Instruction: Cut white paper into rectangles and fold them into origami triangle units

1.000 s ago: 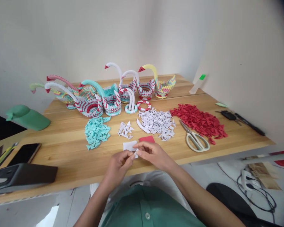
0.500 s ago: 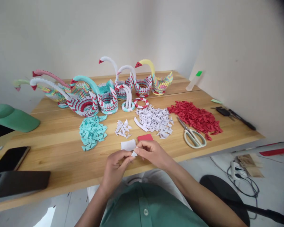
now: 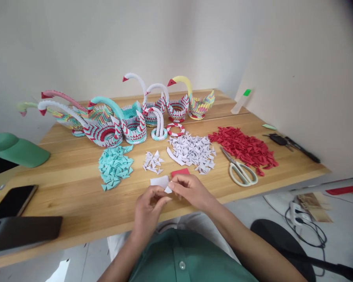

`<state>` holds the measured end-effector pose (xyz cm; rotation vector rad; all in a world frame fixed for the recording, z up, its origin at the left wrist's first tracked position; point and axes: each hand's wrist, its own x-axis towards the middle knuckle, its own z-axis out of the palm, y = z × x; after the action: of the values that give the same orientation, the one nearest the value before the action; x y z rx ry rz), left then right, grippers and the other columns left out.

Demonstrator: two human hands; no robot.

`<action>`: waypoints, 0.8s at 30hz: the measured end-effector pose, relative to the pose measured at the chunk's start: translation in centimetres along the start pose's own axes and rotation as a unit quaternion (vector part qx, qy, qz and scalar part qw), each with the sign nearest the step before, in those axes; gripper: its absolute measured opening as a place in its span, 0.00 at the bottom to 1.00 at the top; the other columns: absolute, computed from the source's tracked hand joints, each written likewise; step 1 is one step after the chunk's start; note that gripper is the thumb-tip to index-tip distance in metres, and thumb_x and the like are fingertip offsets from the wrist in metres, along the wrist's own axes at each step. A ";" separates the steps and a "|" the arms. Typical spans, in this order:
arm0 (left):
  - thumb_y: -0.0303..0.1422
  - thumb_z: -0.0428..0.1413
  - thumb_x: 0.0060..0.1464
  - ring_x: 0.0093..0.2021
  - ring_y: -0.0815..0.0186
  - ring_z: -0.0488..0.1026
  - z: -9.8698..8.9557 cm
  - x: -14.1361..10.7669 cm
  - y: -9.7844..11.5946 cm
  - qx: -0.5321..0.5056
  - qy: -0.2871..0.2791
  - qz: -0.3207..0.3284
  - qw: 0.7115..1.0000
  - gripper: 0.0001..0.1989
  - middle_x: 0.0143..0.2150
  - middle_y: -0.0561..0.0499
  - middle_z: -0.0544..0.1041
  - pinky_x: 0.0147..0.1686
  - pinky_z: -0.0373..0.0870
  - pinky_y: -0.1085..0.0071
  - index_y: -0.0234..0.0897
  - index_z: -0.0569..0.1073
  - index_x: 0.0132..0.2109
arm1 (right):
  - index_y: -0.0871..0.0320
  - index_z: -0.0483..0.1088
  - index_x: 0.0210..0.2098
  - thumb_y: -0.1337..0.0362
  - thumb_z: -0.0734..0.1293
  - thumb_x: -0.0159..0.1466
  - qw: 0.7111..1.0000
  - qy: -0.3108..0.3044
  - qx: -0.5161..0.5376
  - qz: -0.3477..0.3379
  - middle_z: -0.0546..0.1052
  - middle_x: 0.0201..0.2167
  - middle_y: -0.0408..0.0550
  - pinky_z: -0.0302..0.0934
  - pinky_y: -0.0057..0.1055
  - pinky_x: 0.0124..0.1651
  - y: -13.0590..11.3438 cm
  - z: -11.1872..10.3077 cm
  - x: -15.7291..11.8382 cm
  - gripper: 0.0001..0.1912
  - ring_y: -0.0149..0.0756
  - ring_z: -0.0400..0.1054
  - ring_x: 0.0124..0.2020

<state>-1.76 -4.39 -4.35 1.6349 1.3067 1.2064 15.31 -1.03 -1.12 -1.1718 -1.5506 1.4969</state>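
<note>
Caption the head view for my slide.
Right hand holds a small white folded paper piece, left hand alongside; multicoloured long-necked paper swans stand behind.

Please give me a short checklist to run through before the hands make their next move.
1. Piece held: ok; the right hand pinches the small white piece.
2. Left hand gripping it too: cannot tell; the thumb is parted from the forefinger, and contact is unclear.
3. Fold neat: cannot tell; too small to see.
4. White paper near: ok; it lies just beyond the left hand.
5. Scissors clear of the hands: ok; they lie well to the right.
6. White pile and red pile well apart: not ok; their edges nearly meet.
</note>
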 end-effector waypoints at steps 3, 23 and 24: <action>0.28 0.58 0.55 0.30 0.65 0.73 -0.4 -0.1 0.0 0.123 0.042 0.159 0.979 0.03 0.29 0.50 0.78 0.35 0.66 0.68 0.39 0.73 0.33 | 0.59 0.63 0.22 0.49 0.66 0.61 0.999 -0.011 0.040 0.015 0.65 0.18 0.38 0.52 0.25 0.24 0.1 -0.1 0.0 0.21 0.25 0.58 0.19; 0.31 0.52 0.59 0.36 0.62 0.75 -0.8 0.2 0.4 0.082 -0.007 0.024 0.996 0.04 0.34 0.49 0.78 0.37 0.68 0.70 0.38 0.71 0.36 | 0.59 0.67 0.27 0.58 0.61 0.68 0.983 -0.032 -0.156 -0.089 0.67 0.23 0.39 0.51 0.25 0.30 -0.3 0.0 0.1 0.16 0.27 0.59 0.26; 0.32 0.53 0.59 0.36 0.62 0.75 -0.9 0.3 0.6 0.071 -0.013 0.005 0.997 0.05 0.34 0.49 0.78 0.37 0.68 0.70 0.38 0.72 0.37 | 0.59 0.67 0.28 0.58 0.61 0.69 0.982 -0.034 -0.161 -0.093 0.67 0.23 0.39 0.51 0.25 0.30 -0.4 0.0 0.1 0.15 0.27 0.59 0.26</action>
<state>-2.37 -4.24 -3.47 1.7524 1.3964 1.1170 15.21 -0.90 -0.78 -1.1223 -1.9460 1.2032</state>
